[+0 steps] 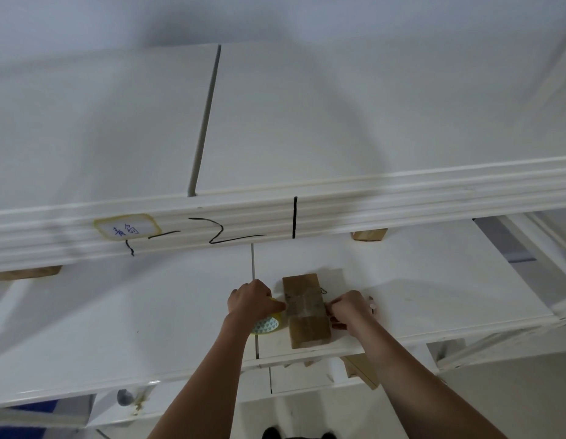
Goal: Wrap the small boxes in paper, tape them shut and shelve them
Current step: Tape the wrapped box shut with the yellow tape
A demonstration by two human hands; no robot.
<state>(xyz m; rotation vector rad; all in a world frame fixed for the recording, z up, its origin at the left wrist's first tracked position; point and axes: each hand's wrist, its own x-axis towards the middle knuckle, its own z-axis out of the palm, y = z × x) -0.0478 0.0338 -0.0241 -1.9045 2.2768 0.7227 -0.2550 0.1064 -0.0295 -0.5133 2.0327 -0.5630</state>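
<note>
Forearms come up from the bottom edge, nearest to me, both reaching onto the white shelf [418, 289] where the job sits. Taping step, as I judge it: the paper-wrapped box [307, 312] lies flat on the shelf near its front edge, long side running away from me, with a clear strip of tape [304, 304] laid across its middle. My left hand [253, 301] has a curled grip around the tape roll [268, 323], yellow with a blue triangle print, which sits just beside the box's left side; fingers are wrapped over the top of the roll, so the hold is closed on it. My right hand [348, 308] is against the box's right side, fingertips pinched in at the wrap where the strip ends; whether it pinches the tape end or just presses it down I cannot tell, too small and blurred. Next move, I'd guess: tear or cut the strip from the roll while the right side stays pressed, then smooth it down. Other brown parcels [369, 234] show further back, partly hidden by the upper rail [275, 217] with its handwritten label [126, 231].
</note>
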